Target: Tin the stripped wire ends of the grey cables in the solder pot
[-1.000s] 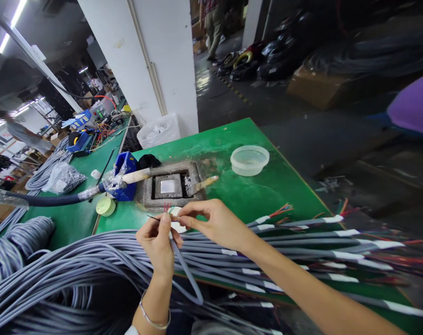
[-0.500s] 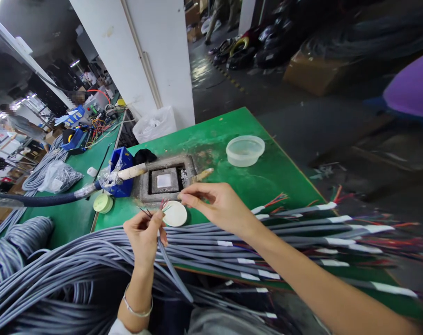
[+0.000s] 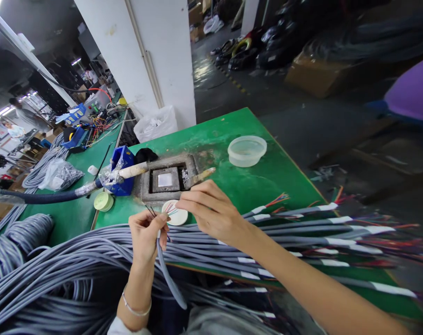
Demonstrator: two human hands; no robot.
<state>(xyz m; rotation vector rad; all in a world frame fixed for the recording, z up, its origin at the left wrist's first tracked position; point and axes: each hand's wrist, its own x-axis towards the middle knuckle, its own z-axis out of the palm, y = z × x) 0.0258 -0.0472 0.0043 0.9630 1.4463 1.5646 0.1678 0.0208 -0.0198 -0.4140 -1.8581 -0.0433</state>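
My left hand [image 3: 147,232] is closed around the stripped end of a grey cable [image 3: 168,279]. Thin coloured wires [image 3: 170,210], red and green among them, fan out past the thumb, with dark ones to the left. The cable's grey jacket hangs down below the fist. My right hand [image 3: 213,209] is pinched, its fingertips just right of the wire tips; whatever is between them is too small to make out. Behind the wires lies a round white lid or dish [image 3: 178,217]. Beyond it is a grimy solder pot [image 3: 165,180] with a shiny square of metal in its middle.
A bundle of grey cables [image 3: 103,242] runs along the front of the green table [image 3: 211,132], their stripped ends at right. A clear plastic tub [image 3: 247,151], a blue bin [image 3: 122,174], an extraction hose [image 3: 54,197] and a pale green round container [image 3: 103,202] stand around the pot.
My right hand has turned and come down a little, nearer the wire tips. My left hand has shifted slightly right, still gripping the cable, and the wires lean further right.
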